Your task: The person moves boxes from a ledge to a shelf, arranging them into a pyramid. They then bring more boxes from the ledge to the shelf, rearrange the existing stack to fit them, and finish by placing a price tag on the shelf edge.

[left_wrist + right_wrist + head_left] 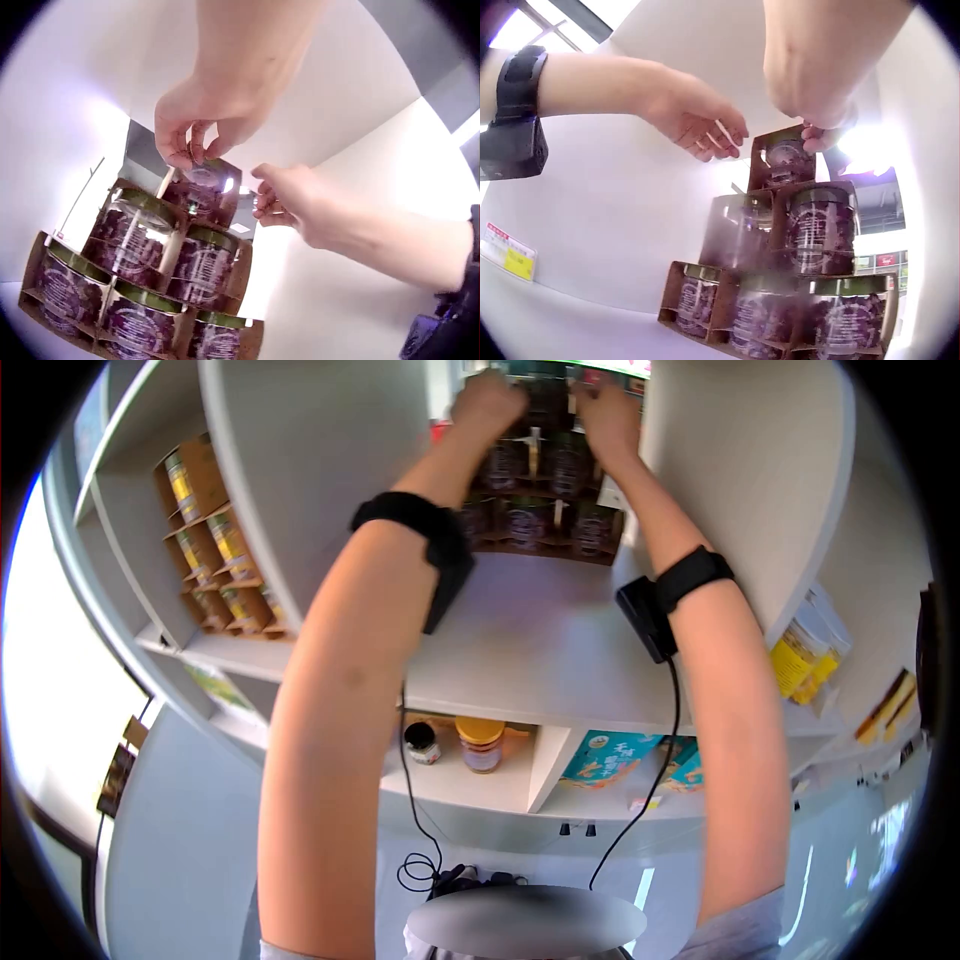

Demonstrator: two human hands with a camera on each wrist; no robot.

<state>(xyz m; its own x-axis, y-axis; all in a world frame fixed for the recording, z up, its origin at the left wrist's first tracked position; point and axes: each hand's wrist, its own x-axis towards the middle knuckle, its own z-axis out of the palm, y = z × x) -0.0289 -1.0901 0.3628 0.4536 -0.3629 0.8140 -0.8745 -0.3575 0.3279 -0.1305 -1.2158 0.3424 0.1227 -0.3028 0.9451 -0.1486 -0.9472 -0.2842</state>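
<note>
Right hand point(814, 107) by top jar point(788, 159), grip unclear; left fingers point(731, 120) loosely bent; yellow-lidded jar point(480, 746), head view only.

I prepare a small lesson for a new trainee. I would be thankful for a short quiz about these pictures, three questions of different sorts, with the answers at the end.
1. Counting: In the left wrist view, how many jars show in the bottom row of the cardboard display?

2. Fill in: The lids on the displayed jars are ____ (colour).

3. Choose: To which row of the display are the left hand and the right hand nearest?
A) bottom
B) middle
C) top

Key:
1. Three
2. Green
3. C
</note>
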